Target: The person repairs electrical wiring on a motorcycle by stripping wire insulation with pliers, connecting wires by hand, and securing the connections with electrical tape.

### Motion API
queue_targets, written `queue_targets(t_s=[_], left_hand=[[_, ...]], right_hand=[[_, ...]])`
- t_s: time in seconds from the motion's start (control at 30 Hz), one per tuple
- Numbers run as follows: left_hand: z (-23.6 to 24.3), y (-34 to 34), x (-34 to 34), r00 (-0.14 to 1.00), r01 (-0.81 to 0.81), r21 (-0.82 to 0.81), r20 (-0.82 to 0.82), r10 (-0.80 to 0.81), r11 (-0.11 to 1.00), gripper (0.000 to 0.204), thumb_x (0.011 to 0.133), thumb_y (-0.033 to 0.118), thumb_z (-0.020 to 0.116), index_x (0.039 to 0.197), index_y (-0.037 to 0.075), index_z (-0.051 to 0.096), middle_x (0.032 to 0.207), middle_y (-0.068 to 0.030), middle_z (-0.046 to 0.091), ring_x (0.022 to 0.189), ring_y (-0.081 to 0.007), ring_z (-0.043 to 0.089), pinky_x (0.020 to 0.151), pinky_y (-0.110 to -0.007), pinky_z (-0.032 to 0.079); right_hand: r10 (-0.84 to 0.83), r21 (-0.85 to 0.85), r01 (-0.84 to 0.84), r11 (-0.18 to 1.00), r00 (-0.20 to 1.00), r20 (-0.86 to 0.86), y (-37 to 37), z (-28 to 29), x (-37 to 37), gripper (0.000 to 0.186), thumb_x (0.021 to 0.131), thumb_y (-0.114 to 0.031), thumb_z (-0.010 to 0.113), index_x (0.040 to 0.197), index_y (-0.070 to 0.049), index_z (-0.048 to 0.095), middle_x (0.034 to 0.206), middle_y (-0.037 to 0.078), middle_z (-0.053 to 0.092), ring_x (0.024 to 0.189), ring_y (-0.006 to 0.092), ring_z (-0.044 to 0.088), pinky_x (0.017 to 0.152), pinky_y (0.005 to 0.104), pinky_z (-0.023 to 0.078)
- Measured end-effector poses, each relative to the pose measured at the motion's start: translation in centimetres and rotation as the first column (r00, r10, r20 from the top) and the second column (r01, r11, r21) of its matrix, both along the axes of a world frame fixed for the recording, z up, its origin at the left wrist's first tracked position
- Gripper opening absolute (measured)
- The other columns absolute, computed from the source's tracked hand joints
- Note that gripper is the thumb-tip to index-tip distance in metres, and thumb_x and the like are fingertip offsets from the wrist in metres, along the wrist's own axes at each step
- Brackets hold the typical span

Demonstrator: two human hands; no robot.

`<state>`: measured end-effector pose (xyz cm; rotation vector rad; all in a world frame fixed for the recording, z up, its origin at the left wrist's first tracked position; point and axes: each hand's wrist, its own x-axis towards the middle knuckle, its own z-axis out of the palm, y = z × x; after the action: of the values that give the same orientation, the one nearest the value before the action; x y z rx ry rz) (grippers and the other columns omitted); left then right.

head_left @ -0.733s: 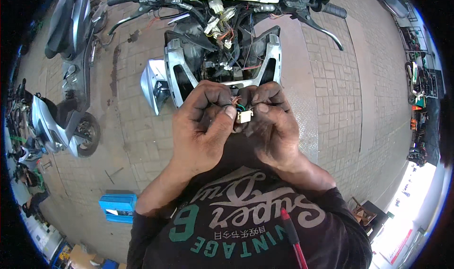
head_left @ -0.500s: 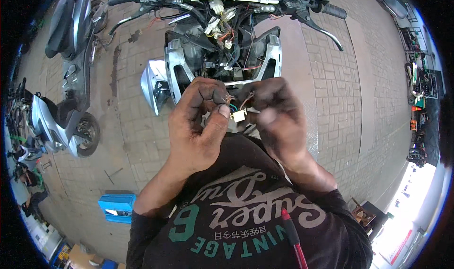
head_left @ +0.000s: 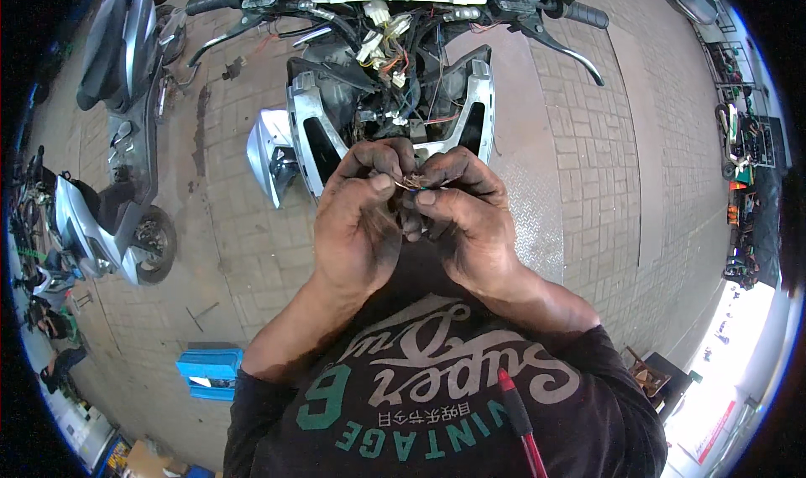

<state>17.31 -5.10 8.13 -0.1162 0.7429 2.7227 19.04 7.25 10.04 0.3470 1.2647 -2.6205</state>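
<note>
Both hands meet in front of my chest, fingers blackened with grime. Between the fingertips runs a small bunch of thin wires (head_left: pixel 410 183), with bare-looking copper ends and a bit of blue. My left hand (head_left: pixel 357 226) pinches the wires with thumb and forefinger. From the other side, my right hand (head_left: pixel 477 222) pinches the same wires, its thumb close to the left thumb. The white connector plug is hidden behind the fingers. Just beyond is a partly stripped scooter front with a silver frame panel (head_left: pixel 477 112) and a tangle of exposed wires and white connectors (head_left: pixel 384 39).
Handlebars with a left grip (head_left: pixel 210 2) and a right brake lever (head_left: pixel 571 58) span the far side. A silver body panel (head_left: pixel 267 159) stands left of the scooter. Another scooter (head_left: pixel 126 217) is parked further left. A blue box (head_left: pixel 208 373) lies on the paved floor.
My right hand has come in to the left and now pinches the wires close to my left hand. The white connector plug has gone out of sight behind the fingers.
</note>
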Motion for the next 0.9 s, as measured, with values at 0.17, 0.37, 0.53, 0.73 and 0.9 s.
queue_targets(t_s=[0.17, 0.37, 0.53, 0.73, 0.9], left_hand=[[0.0, -1.2, -0.6, 0.991, 0.092, -0.204, -0.076, -0.110, 0.975, 0.020, 0.082, 0.010, 0.055, 0.099, -0.001, 0.051, 0.100, -0.0101, 0.053, 0.081, -0.0159, 0.057, 0.058, -0.028, 0.052], [0.3, -2.4, -1.4, 0.923, 0.050, -0.600, -0.278, -0.267, 0.798, 0.018, 0.083, -0.002, 0.060, 0.100, -0.003, 0.054, 0.096, -0.0067, 0.056, 0.085, -0.0117, 0.056, 0.069, -0.026, 0.051], [1.1, -3.0, -1.7, 0.904, 0.127, -0.673, -0.223, -0.364, 0.729, 0.013, 0.083, -0.003, 0.060, 0.096, -0.003, 0.056, 0.092, -0.0043, 0.057, 0.082, -0.0080, 0.054, 0.072, -0.021, 0.047], [0.9, -2.9, -1.4, 0.922, 0.135, -0.688, -0.176, -0.344, 0.713, 0.013, 0.084, 0.004, 0.060, 0.095, -0.002, 0.057, 0.089, -0.0034, 0.058, 0.081, -0.0071, 0.052, 0.069, -0.021, 0.044], [-1.6, -2.3, -1.4, 0.987, 0.150, 0.082, -0.065, -0.145, 0.985, 0.018, 0.086, 0.012, 0.057, 0.097, -0.002, 0.055, 0.097, -0.0096, 0.057, 0.084, -0.0139, 0.054, 0.072, -0.029, 0.046]], right_hand=[[0.027, 0.095, -0.020, 0.995, 0.997, -0.071, 0.4, -0.5, 0.1, 0.016, 0.079, 0.009, 0.059, 0.091, -0.001, 0.056, 0.083, 0.004, 0.060, 0.071, 0.0088, 0.057, 0.058, 0.0216, 0.047], [0.055, 0.254, -0.032, 0.967, 0.995, -0.084, 0.7, -0.5, 0.1, 0.016, 0.079, 0.008, 0.061, 0.092, 0.000, 0.056, 0.083, 0.003, 0.059, 0.072, 0.0071, 0.055, 0.060, 0.0209, 0.046], [0.232, 0.502, -0.204, 0.840, 0.973, 0.007, 1.7, -0.1, -0.5, 0.018, 0.077, 0.006, 0.065, 0.091, 0.000, 0.056, 0.084, 0.003, 0.058, 0.073, 0.0071, 0.054, 0.062, 0.0214, 0.046], [0.107, 0.110, -0.094, 0.989, 0.987, -0.121, 1.9, -0.9, 0.0, 0.018, 0.077, 0.006, 0.066, 0.088, -0.001, 0.054, 0.082, 0.003, 0.056, 0.070, 0.0088, 0.056, 0.061, 0.0222, 0.047], [0.057, 0.030, -0.052, 0.998, 0.977, -0.208, 2.3, -1.6, 0.2, 0.017, 0.079, 0.005, 0.064, 0.090, -0.001, 0.053, 0.083, 0.005, 0.057, 0.070, 0.0117, 0.060, 0.056, 0.0236, 0.050]])
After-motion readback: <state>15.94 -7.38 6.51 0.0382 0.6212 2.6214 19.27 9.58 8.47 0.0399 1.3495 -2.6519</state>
